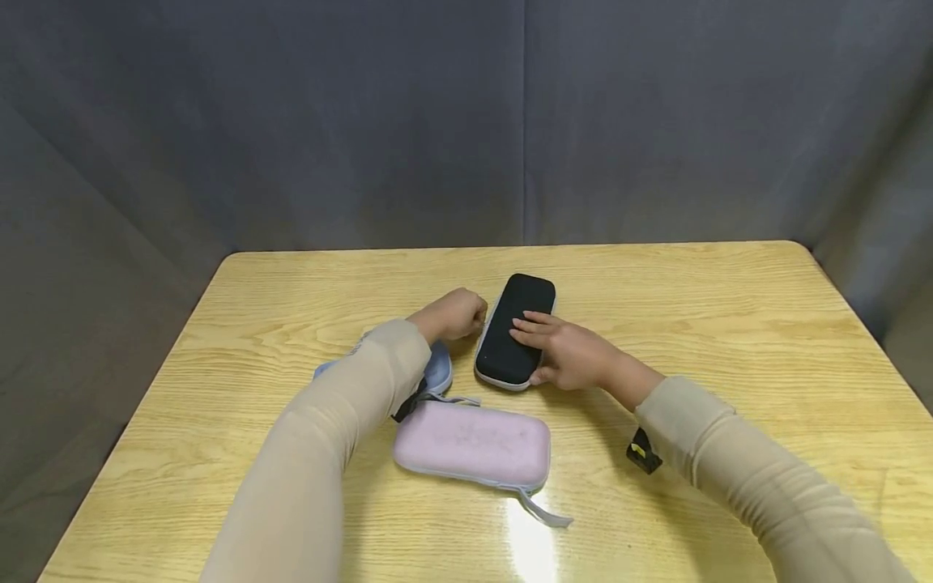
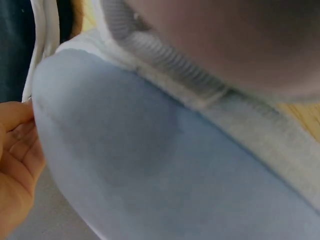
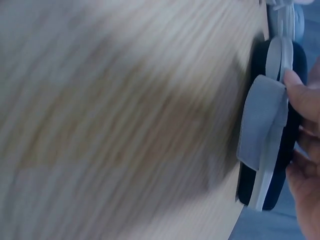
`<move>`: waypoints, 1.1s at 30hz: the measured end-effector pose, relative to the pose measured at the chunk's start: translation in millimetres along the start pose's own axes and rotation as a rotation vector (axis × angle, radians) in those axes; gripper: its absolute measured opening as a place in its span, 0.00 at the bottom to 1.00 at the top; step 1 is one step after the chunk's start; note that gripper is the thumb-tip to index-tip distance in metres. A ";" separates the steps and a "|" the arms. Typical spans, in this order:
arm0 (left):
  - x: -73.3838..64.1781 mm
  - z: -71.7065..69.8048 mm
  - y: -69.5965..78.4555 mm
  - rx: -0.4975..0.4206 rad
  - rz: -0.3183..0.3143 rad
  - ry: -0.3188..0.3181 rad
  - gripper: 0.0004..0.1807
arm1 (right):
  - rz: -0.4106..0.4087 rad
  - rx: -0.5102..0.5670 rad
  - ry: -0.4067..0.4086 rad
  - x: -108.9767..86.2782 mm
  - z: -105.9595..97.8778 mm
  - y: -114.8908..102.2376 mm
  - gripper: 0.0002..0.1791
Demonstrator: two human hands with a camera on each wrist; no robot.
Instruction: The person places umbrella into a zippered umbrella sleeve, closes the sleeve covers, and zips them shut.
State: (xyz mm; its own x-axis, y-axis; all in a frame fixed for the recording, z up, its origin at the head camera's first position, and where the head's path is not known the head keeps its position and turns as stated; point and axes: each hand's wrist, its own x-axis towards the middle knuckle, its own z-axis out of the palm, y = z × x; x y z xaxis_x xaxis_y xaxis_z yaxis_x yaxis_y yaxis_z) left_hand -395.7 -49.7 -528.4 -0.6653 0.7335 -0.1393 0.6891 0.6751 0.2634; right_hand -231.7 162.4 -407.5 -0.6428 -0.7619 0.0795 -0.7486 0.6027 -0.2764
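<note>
A black zippered case [image 1: 516, 332] with pale zipper trim lies flat on the table, slanted away from me. My right hand [image 1: 576, 354] rests on its top with fairly straight fingers, the thumb at the near right edge. A grey strap [image 3: 262, 122] shows on the case's side in the right wrist view. At the case's left edge, my left hand [image 1: 461, 313] has curled fingers; in the left wrist view its fingertips [image 2: 17, 114] pinch at the zipper, with the zipper pull mostly hidden. A blue case [image 1: 438, 368] lies under the left forearm, partly covered.
A pink zippered case [image 1: 474, 444] with a grey strap [image 1: 543, 512] lies nearer to me, just below the black one. The wooden table [image 1: 692, 300] ends at a grey curtain [image 1: 364, 121] behind.
</note>
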 end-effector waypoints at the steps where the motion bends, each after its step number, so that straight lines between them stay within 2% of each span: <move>1: -20.9 -25.8 27.3 -0.010 -0.014 -0.022 0.08 | 0.018 -0.009 0.006 0.3 0.4 -1.9 0.37; 2: -35.6 -44.4 46.3 -0.019 -0.007 -0.020 0.09 | 0.037 -0.022 0.010 0.7 1.0 -3.4 0.37; 3: -34.2 -43.4 46.3 -0.005 -0.021 -0.039 0.07 | 0.056 -0.034 0.011 0.8 1.5 -5.0 0.37; 4: -30.1 -37.9 39.6 -0.012 -0.013 -0.047 0.07 | 0.076 -0.047 0.013 0.9 2.0 -6.6 0.37; 5: -19.1 -24.5 24.4 -0.011 -0.002 -0.042 0.08 | 0.096 -0.057 0.014 1.0 2.5 -8.3 0.37; 7: -12.6 -14.1 12.8 -0.019 -0.002 -0.058 0.07 | 0.126 -0.090 0.014 0.8 3.7 -11.2 0.37; 8: -2.3 -0.6 -2.6 -0.018 0.008 -0.052 0.08 | 0.136 -0.104 0.018 0.9 4.4 -12.4 0.37; 9: -1.6 0.6 -4.7 -0.022 -0.001 -0.067 0.08 | 0.144 -0.117 0.024 1.1 4.9 -13.8 0.37; 10: 0.2 5.5 -11.5 -0.043 0.025 -0.043 0.10 | 0.153 -0.133 0.029 1.3 5.4 -15.0 0.37; 11: -1.2 5.0 -10.3 -0.040 0.025 -0.031 0.10 | 0.162 -0.150 0.036 1.4 6.0 -15.9 0.37; 13: -14.1 -12.0 7.9 -0.053 -0.007 -0.055 0.08 | 0.177 -0.185 0.049 1.5 6.9 -17.6 0.37; 14: -18.6 -16.6 13.6 -0.060 -0.006 -0.045 0.08 | 0.188 -0.199 0.051 1.5 7.3 -18.3 0.37; 16: -29.9 -33.1 31.8 -0.075 -0.046 -0.077 0.06 | 0.209 -0.229 0.050 1.5 8.3 -19.8 0.37; 17: -34.7 -37.7 37.0 -0.083 -0.033 -0.058 0.07 | 0.219 -0.240 0.047 1.4 8.9 -20.6 0.37; 18: -38.0 -43.2 42.0 -0.088 -0.049 -0.082 0.06 | 0.227 -0.250 0.046 1.5 9.2 -21.6 0.37; 19: -35.1 -40.2 37.7 -0.101 -0.054 -0.096 0.07 | 0.238 -0.255 0.042 1.8 9.6 -22.5 0.37; 20: -35.0 -35.8 32.6 -0.089 -0.024 -0.059 0.08 | 0.245 -0.259 0.040 2.5 9.9 -23.5 0.37; 22: -35.0 -32.2 28.8 -0.050 -0.023 -0.056 0.07 | 0.263 -0.256 0.042 4.1 10.0 -24.9 0.37; 23: -33.5 -26.7 21.2 -0.057 0.018 -0.020 0.08 | 0.273 -0.249 0.045 5.1 10.0 -25.2 0.37; 24: -34.9 -27.7 20.4 -0.049 0.016 -0.023 0.07 | 0.283 -0.236 0.050 6.2 9.7 -25.2 0.37; 26: -45.9 -37.7 29.9 -0.046 0.019 -0.003 0.08 | 0.293 -0.197 0.063 8.7 9.0 -24.0 0.37; 28: -60.2 -58.8 50.2 -0.064 -0.034 -0.039 0.06 | 0.297 -0.140 0.086 10.3 8.3 -20.5 0.38; 29: -68.4 -68.7 58.1 -0.086 -0.027 -0.023 0.08 | 0.294 -0.111 0.095 10.5 7.6 -18.3 0.38; 31: -84.5 -91.2 84.2 -0.071 -0.086 -0.052 0.06 | 0.284 -0.056 0.108 9.8 6.3 -12.6 0.37; 33: -88.4 -96.2 91.0 -0.070 -0.098 -0.037 0.05 | 0.271 -0.010 0.107 9.0 5.0 -5.7 0.37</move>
State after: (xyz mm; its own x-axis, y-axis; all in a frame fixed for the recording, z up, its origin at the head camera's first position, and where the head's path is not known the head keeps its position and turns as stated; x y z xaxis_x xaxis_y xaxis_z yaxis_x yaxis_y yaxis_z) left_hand -301.8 -60.7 -400.2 -0.7165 0.6674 -0.2027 0.5985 0.7375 0.3129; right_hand -232.4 150.9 -409.9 -0.8325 -0.5441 0.1047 -0.5488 0.7835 -0.2916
